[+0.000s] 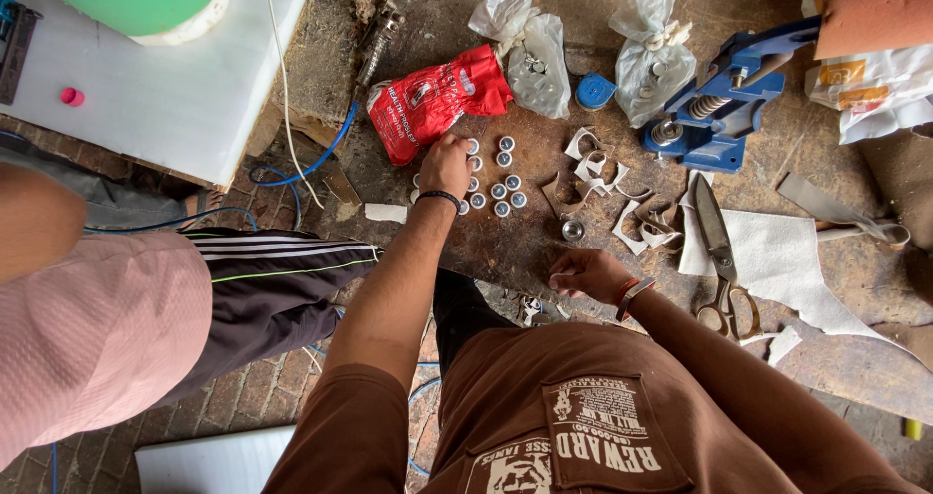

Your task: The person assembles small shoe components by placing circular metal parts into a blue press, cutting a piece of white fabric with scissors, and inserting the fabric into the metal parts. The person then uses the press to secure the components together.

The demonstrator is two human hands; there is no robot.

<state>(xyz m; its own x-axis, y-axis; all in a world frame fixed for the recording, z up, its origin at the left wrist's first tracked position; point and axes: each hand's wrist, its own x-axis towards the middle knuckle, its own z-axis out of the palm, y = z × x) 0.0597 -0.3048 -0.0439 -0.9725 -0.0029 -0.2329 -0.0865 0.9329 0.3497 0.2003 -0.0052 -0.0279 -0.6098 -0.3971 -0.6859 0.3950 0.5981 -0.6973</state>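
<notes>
caps (498, 185) on bench (505, 241), bag (434, 99) behind, shears (720, 251) right

A worker in a brown short-sleeved T-shirt (544, 416) with a cream printed poster-style graphic on the chest. A thin black band (439, 198) circles the wrist just behind the left hand (446, 164); a red-and-white band (630, 296) sits at the wrist behind the right hand (588, 272). Both forearms are bare below the sleeves.
</notes>
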